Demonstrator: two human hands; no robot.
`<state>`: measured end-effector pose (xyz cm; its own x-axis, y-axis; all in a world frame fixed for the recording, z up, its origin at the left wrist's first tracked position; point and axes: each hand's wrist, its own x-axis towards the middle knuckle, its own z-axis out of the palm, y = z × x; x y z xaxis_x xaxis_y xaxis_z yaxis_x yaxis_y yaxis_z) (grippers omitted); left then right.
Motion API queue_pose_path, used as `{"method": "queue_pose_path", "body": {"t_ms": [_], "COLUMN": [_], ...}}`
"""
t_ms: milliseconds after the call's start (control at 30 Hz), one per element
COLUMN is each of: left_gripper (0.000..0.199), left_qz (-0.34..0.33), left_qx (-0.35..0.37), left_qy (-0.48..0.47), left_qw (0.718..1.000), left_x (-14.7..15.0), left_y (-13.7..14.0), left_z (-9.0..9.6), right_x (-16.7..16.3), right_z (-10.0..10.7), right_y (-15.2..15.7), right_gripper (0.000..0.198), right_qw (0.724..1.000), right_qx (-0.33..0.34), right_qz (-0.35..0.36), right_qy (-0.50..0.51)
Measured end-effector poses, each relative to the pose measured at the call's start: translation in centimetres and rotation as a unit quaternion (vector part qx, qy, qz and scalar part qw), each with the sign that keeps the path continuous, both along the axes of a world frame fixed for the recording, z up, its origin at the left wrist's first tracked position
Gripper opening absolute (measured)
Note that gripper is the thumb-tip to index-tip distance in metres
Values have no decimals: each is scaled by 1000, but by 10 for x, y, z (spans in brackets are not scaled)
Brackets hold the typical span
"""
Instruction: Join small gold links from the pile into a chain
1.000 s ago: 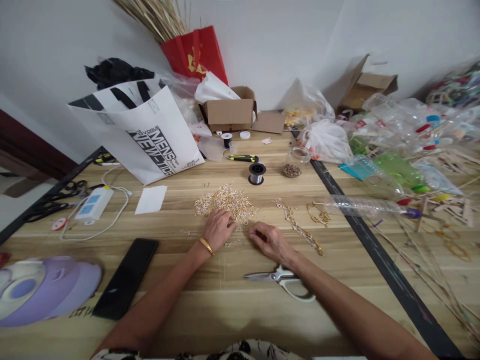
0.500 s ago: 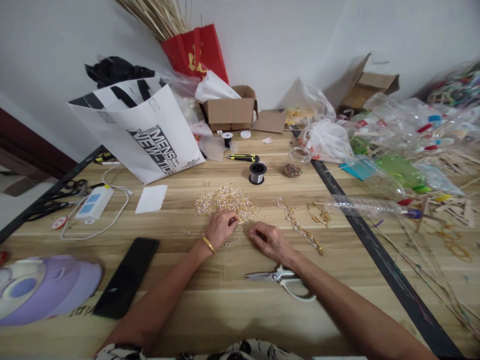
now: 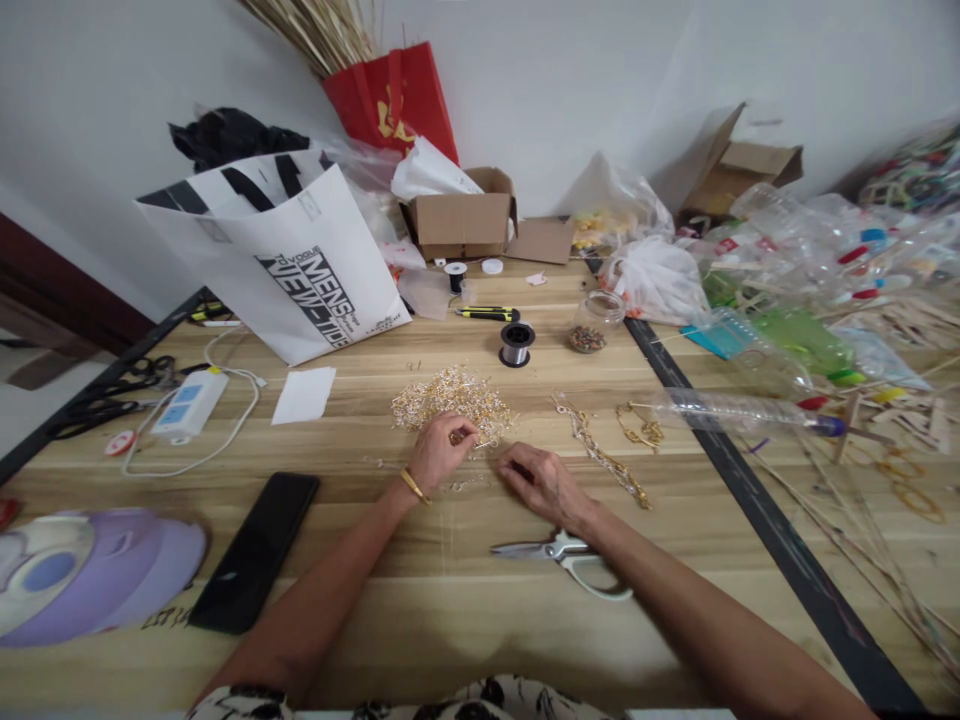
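At the near edge of a heap of small gold and clear beads (image 3: 450, 392), my left hand (image 3: 441, 450) has its thumb and forefinger bent together. Whatever is between these fingertips is too small to name. My right hand (image 3: 541, 478) rests on the table just right of the heap, its fingers curled in; what they hold, if anything, is hidden. A few loose bead pieces (image 3: 469, 484) lie between the hands. Below my right wrist are white-handled scissors (image 3: 574, 560). To the right lie a beaded gold chain (image 3: 600, 450) and a smaller gold strand (image 3: 640, 430).
Behind the heap stand a wire spool (image 3: 515, 346), a utility knife (image 3: 487, 314) and a glass jar (image 3: 595, 325). A phone (image 3: 255, 553), a power strip (image 3: 189, 405) and a white bag (image 3: 300, 270) are on the left. Plastic bottles (image 3: 795, 340) and sticks crowd the right.
My left hand has shifted slightly at the heap's edge, its thumb and forefinger curling more. My right hand stays almost where it was.
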<state>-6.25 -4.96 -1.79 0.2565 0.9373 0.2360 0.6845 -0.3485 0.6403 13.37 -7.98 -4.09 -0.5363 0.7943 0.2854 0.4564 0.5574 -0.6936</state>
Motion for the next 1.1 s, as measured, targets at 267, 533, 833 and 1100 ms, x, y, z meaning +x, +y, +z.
{"method": "queue_pose_path", "body": {"t_ms": [267, 533, 833, 1100], "left_gripper": [11, 13, 16, 19], "left_qz": [13, -8, -66, -68], "left_qx": [-117, -173, -178, -183], "left_qy": [-178, -257, -247, -245], "left_qw": [977, 951, 950, 950], "left_x": [-1, 5, 12, 13], "left_y": [1, 0, -7, -8], "left_z": [-3, -4, 0, -1], "right_x": [-1, -3, -9, -10], "right_z": [3, 7, 9, 0], "right_y": [-1, -7, -10, -11], "right_gripper": [11, 18, 17, 15], "right_qw": [999, 985, 956, 952], "right_qx": [26, 126, 214, 208], "right_qz": [26, 98, 82, 47], "right_qy": [3, -63, -180, -219]}}
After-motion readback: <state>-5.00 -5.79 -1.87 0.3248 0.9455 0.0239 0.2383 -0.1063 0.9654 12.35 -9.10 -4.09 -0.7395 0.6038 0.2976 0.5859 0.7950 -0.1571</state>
